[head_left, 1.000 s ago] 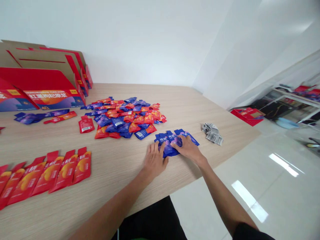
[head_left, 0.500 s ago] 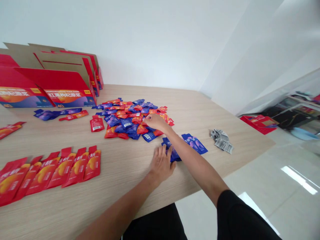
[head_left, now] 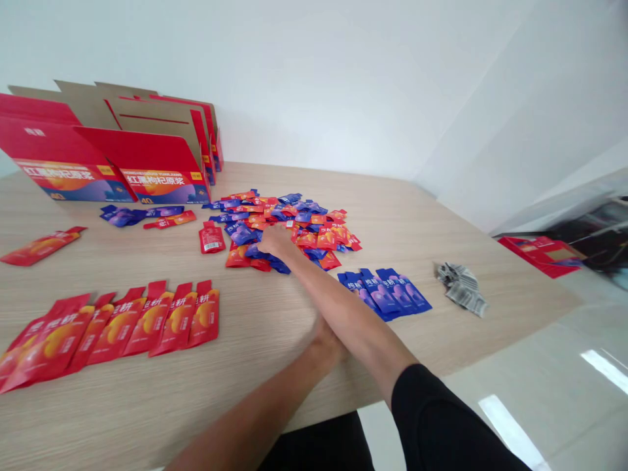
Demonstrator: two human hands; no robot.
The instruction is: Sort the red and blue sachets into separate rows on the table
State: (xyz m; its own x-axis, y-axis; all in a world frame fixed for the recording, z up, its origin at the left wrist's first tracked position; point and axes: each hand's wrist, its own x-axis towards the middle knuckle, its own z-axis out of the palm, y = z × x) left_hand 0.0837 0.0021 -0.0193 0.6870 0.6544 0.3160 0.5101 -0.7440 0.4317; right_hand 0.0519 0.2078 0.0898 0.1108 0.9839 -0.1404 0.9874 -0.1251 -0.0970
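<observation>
Work surface: a table with a pale wood-grain top, its far edge at a plain white wall. Reference landmark: the mixed pile of red and blue pouches, lying loose at mid-table. The person's right hand is at the near side of this pile, fingers bent down to the pouches; cannot tell how wide the grip is or whether it has hold of one. The left hand, nearer the person than the pile, is mostly hidden beneath the right forearm; cannot tell its spread or any hold. To the near right of the pile, a row of blue pouches lies overlapping; farther right of the pile, some crumpled paper with black-and-white print. To the near left of the pile, a fanned row of red pouches, printed faces up. Just left of the pile, a single red pouch, barcode up; farther left, a few blue pouches and one orange-red pouch. Behind and left of the pile, red printed cartons stand with brown insides showing. Room, well to the right of the pile: glossy pale floor with bright reflections, a red box beyond the table's end, and dark shelving, blurred.
</observation>
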